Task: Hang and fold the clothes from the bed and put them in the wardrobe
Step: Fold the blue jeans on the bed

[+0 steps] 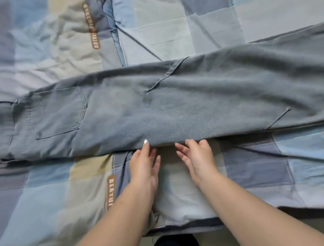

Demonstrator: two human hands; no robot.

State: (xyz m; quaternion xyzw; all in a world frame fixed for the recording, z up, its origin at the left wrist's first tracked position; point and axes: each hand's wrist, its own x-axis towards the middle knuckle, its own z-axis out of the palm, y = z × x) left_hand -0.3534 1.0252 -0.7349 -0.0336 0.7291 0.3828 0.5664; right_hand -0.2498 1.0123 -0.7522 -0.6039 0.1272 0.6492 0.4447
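The jeans [155, 103] lie flat across the bed [225, 9], legs stacked, ready for folding. At their near edge, the left hand [144, 163] and right hand [197, 155] rest with relaxed fingers, seemingly gripping nothing, probably smoothing.

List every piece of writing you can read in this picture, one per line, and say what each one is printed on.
"BEATU", then cut off by the left forearm: brown label printed on the patchwork bed cover, near side.
Brown label on the same cover, far side: lettering too blurred to read with certainty.
The grey jeans show no readable text.
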